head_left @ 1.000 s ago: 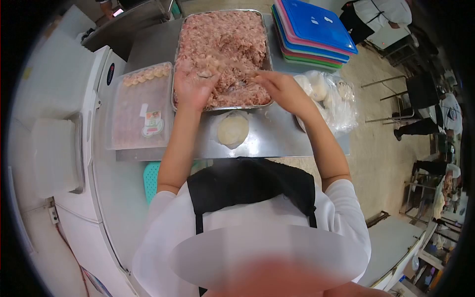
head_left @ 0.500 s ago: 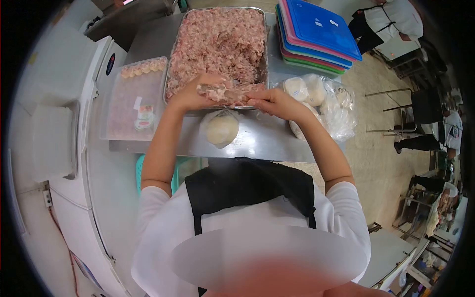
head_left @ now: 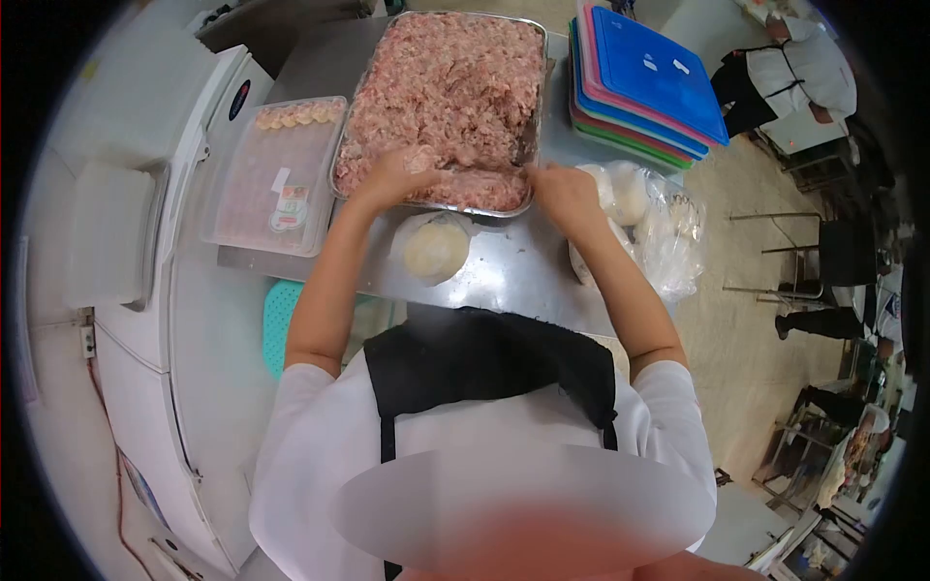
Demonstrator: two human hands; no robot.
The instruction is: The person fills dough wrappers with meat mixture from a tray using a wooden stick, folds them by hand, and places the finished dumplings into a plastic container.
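Note:
My left hand point(head_left: 389, 182) is over the near left part of a metal tray point(head_left: 539, 58) heaped with ground meat point(head_left: 441, 82). Its curled fingers hold what looks like a pale dumpling wrapper point(head_left: 418, 159), blurred against the meat. My right hand point(head_left: 567, 197) is closed at the tray's near right corner, around the handle of a spatula point(head_left: 513, 168) whose smeared blade reaches into the meat. A round stack of pale wrappers point(head_left: 436, 249) in plastic lies on the table just below the tray.
Left of the tray stands a clear plastic box point(head_left: 257, 184) with a row of dumplings at its far end. Bagged wrappers point(head_left: 668, 232) lie at the right, below a stack of coloured lids point(head_left: 659, 82). A white freezer point(head_left: 208, 320) flanks the table point(head_left: 504, 276). Co-workers point(head_left: 790, 73) stand farther right.
My right hand has moved right, drawing the spatula away from my left hand and into the meat. My hands are now farther apart. The whole view has shifted slightly.

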